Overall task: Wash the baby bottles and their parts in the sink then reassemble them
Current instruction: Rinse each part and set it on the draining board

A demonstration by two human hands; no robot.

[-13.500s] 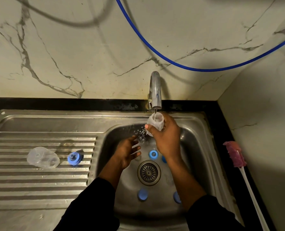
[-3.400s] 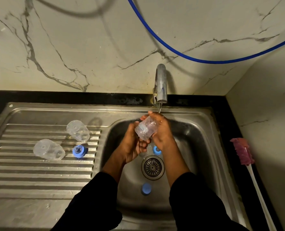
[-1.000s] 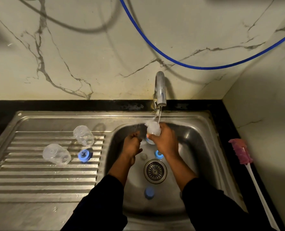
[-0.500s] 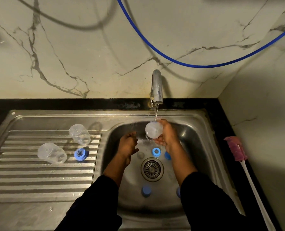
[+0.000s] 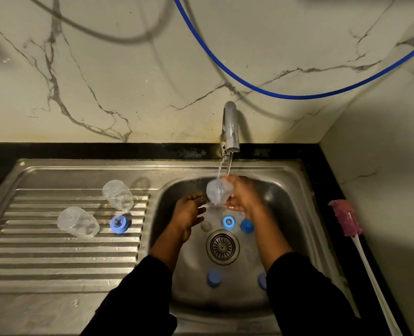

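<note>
Two bottles lie on the draining board (image 5: 55,263): the near bottle (image 5: 78,225) and the far bottle (image 5: 117,195), a blue ring (image 5: 120,224) just beside them. Your right hand (image 5: 244,198) grips a third bottle (image 5: 217,191) under the running tap (image 5: 230,128), over the sink (image 5: 283,204); your left hand (image 5: 189,212) hangs beside it, fingers loose, holding nothing.

Single head-worn wide-angle view, looking steeply down and forward over sink (image 5: 298,180), close above hands.

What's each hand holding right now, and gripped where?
Right hand holds a clear bottle under the tap stream, grip on the bottle's right side. Left hand holds nothing, open over the sink.
</note>
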